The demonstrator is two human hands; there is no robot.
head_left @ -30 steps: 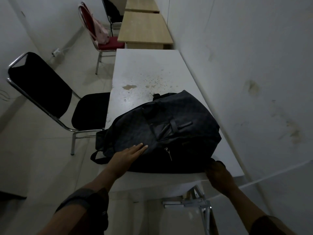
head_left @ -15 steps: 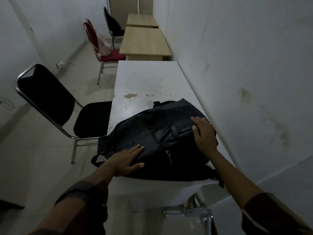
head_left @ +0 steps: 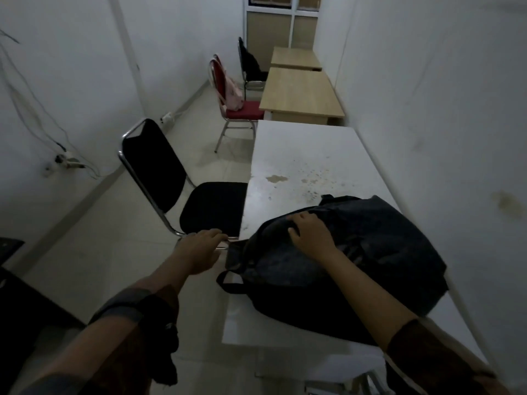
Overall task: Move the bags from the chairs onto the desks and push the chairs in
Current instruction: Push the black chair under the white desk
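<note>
A black backpack (head_left: 356,252) lies on the near end of the white desk (head_left: 308,155), its straps hanging over the left edge. My right hand (head_left: 309,233) rests on the backpack's upper left side, fingers curled into the fabric. My left hand (head_left: 199,246) is off the bag, fingers spread, at the front edge of the black chair (head_left: 211,206), whose seat is bare. Farther back a pink bag (head_left: 232,91) leans on a red chair (head_left: 242,112), and a black bag (head_left: 252,65) sits on a black chair beyond it.
Two wooden desks (head_left: 299,95) stand in a row behind the white one, all against the right wall. A power strip with cables (head_left: 67,163) hangs at the left wall. Tiled floor runs as an aisle left of the chairs.
My left hand left the backpack and moved left to the black chair's seat edge. My right hand slid from the bag's right side to its upper left. The view has lifted toward the room's far end.
</note>
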